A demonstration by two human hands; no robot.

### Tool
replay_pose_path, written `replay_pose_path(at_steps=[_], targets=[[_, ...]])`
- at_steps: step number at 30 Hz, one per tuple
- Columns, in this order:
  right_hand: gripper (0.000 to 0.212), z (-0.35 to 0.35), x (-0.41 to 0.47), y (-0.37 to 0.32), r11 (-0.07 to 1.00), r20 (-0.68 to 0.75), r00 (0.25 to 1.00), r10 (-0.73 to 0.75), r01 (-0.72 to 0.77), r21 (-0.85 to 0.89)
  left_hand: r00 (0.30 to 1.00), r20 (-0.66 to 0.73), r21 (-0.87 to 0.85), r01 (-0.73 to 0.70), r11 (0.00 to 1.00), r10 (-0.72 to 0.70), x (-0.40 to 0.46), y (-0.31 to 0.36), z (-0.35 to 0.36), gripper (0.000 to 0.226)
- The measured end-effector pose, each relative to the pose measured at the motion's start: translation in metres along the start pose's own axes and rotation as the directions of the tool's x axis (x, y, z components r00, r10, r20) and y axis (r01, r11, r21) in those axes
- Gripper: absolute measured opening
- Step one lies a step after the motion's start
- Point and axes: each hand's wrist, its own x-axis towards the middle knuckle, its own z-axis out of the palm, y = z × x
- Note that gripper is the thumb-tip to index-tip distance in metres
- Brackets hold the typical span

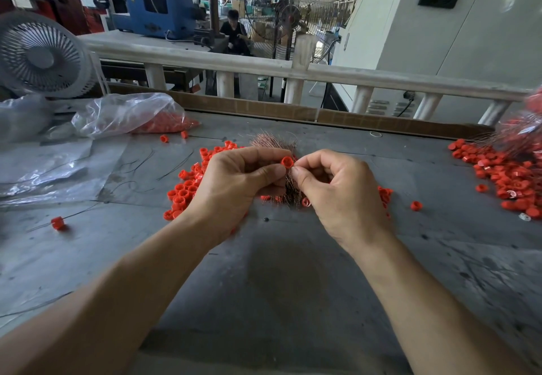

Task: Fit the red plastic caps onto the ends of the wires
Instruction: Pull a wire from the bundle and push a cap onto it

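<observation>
- Left hand (234,181) grips the copper wire bundle (289,187) and pinches a red cap (287,162) at its fingertips; a loosened grip spills wires onto the tabletop (293,272).
- Right hand (337,187) fingers pinch a thin wire end beside the cap; misaimed, it bends or misses.

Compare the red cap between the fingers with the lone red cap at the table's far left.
The held cap is off the table, pinched by the left hand with the right hand at it; the lone cap lies on the table. The lone cap already sits on a thin wire; the held cap shows its open mouth. Both are small red plastic rings.
</observation>
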Motion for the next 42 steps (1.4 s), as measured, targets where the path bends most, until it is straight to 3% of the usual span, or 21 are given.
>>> replay_pose_path(at_steps=[8, 21, 42], targets=[[0.013, -0.0004, 0.0004, 0.0012, 1.0, 0.008, 1.0, 0.018, -0.018, 0.001, 0.999, 0.005, -0.014, 0.047, 0.999, -0.047, 0.001, -0.0011, -0.0038, 0.021], [0.016, -0.0008, 0.0009, 0.0007, 0.989, 0.065, 0.998, -0.006, -0.004, 0.149, 0.98, 0.065, -0.268, 0.197, 0.943, -0.186, 0.0028, 0.0031, -0.0054, 0.031], [0.014, 0.0007, 0.0017, 0.0019, 0.966, 0.062, 0.992, 0.105, -0.117, 0.231, 0.987, 0.077, -0.205, 0.156, 0.966, -0.143, 0.0021, 0.0045, -0.0053, 0.03]])
